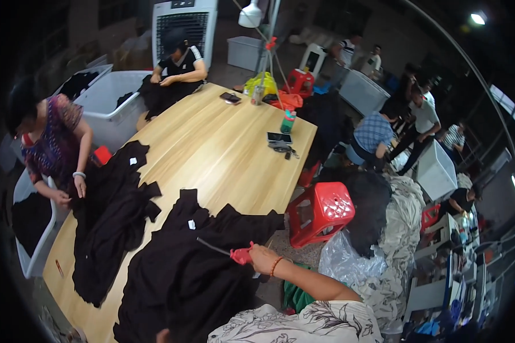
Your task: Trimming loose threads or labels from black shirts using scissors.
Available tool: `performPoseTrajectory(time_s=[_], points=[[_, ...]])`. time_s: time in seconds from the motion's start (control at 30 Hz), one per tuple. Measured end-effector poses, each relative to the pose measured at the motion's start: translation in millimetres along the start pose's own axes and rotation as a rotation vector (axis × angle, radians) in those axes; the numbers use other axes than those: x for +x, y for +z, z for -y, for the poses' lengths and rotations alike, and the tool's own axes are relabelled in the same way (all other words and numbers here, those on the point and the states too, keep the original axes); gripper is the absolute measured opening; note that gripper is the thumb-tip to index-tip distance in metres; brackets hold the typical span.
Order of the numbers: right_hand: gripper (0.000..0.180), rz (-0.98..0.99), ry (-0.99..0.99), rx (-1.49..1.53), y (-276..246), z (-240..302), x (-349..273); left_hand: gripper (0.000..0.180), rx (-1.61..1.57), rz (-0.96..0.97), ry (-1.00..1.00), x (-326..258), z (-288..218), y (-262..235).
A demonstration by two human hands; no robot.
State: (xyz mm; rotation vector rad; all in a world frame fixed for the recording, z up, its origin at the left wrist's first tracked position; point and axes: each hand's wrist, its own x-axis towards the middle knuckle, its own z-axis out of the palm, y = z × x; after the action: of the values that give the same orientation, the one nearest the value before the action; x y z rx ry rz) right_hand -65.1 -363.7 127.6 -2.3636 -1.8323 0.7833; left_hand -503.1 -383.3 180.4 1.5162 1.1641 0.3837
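Note:
My right hand [263,260], with an orange-red bracelet at the wrist, is closed around the handle of red-handled scissors [241,254]. Their long thin grey blade points left, above a black garment [183,274] spread on the near part of the wooden table [212,151]. A small white label [191,224] shows near the garment's upper edge. Only a bit of my left hand [163,336] comes in at the bottom edge, by the lower part of the garment; its fingers are mostly out of sight.
A second black garment [111,228] lies to the left, handled by a person [57,143] there. Another person [180,68] works at the far side. Red stools [332,206], a clear plastic bag [352,260] and heaped fabric [403,214] stand right of the table. A bottle [288,121] and phones [279,137] lie far off.

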Motion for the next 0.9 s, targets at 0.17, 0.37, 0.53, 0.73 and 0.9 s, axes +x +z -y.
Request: performPoseTrajectory(time_s=[0.17,0.37,0.53,0.73,0.9], points=[[0.015,-0.128,0.039,-0.03,35,5,-7,0.046,-0.16,0.033,-0.233,14,91,21],[0.013,-0.442,0.084,0.008,30,-12,-9,0.042,-0.471,-0.154,-0.24,38,62,43],[0.018,-0.475,0.061,0.058,21,-12,-16,0.052,-0.669,-0.138,-0.296,46,113,39],[0.017,-0.624,-0.011,0.083,36,-17,-33,0.053,-0.67,-0.138,-0.403,50,68,33],[0.024,-0.619,-0.122,0.387,26,-12,-40,0.064,-0.327,-0.182,-0.385,49,143,22]])
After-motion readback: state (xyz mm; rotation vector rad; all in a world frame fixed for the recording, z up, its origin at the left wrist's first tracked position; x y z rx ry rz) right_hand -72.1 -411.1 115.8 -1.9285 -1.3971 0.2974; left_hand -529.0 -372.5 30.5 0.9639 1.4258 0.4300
